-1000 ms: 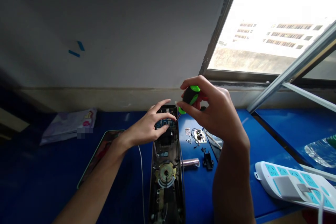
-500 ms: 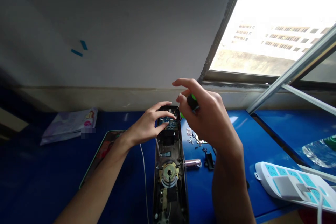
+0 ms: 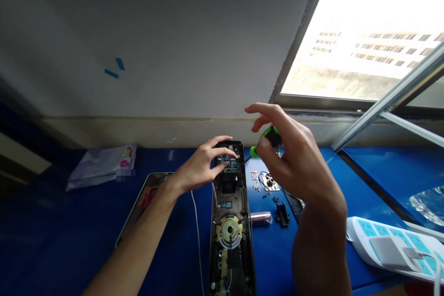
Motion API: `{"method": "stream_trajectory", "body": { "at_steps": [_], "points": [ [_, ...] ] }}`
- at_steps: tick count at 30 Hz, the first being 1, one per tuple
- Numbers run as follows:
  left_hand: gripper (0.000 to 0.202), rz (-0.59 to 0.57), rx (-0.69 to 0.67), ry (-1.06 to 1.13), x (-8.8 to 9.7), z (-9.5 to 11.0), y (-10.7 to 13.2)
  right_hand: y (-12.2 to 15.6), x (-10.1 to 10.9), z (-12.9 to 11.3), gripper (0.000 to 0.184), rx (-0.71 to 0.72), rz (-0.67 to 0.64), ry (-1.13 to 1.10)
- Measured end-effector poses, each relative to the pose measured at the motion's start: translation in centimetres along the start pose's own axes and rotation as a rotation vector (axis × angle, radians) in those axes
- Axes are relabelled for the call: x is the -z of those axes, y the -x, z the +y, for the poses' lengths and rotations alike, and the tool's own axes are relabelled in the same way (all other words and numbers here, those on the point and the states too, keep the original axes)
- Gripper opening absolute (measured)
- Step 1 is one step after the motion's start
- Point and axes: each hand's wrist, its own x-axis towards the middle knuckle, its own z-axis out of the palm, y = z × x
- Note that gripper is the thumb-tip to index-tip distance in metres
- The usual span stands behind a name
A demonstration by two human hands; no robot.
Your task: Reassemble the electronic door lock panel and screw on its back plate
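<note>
A long dark casing lies open on the table, its inside facing up, with a round speaker near its middle. At its far end sits a blue circuit board. My left hand rests over that end, fingers apart, with the thumb and fingertips touching the board and casing. My right hand grips a screwdriver with a green and black handle. Its shaft slants down to the left, and the tip is at the board's right edge, where exact contact is hard to make out.
Right of the casing lie small screws, a pinkish cylinder, a black plastic bracket and a small round part on a plate. A power strip stands at right. On the left are a phone-like slab and a packet.
My right hand has drawn to the right and its fingers have opened a little around the screwdriver, so more of the handle shows. The view has shifted slightly left; my left hand stays at the board.
</note>
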Motion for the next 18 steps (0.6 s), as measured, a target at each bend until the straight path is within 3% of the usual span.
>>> {"method": "stream_trajectory", "body": {
  "at_steps": [2,5,6,9,13,18],
  "points": [
    [0.024,-0.004,0.004,-0.01,0.05,0.11,-0.02,0.09,0.11,0.01,0.047,-0.011,-0.001,0.015],
    [0.025,-0.011,0.013,-0.034,0.08,0.18,-0.06,-0.03,-0.33,-0.01,0.02,-0.033,0.072,0.047],
    [0.025,-0.015,0.014,-0.038,0.1,0.2,-0.07,-0.09,-0.47,-0.02,0.019,-0.033,0.094,0.047],
    [0.026,-0.025,0.02,-0.034,0.17,0.28,-0.06,-0.1,-0.41,-0.06,0.024,-0.032,0.077,0.026],
    [0.028,-0.03,0.034,-0.024,0.21,0.38,0.0,0.13,0.33,-0.05,0.051,-0.018,0.008,0.009],
    [0.03,-0.028,0.033,-0.016,0.2,0.46,0.07,0.11,0.17,0.0,0.021,-0.043,0.078,0.053]
  ]
}}
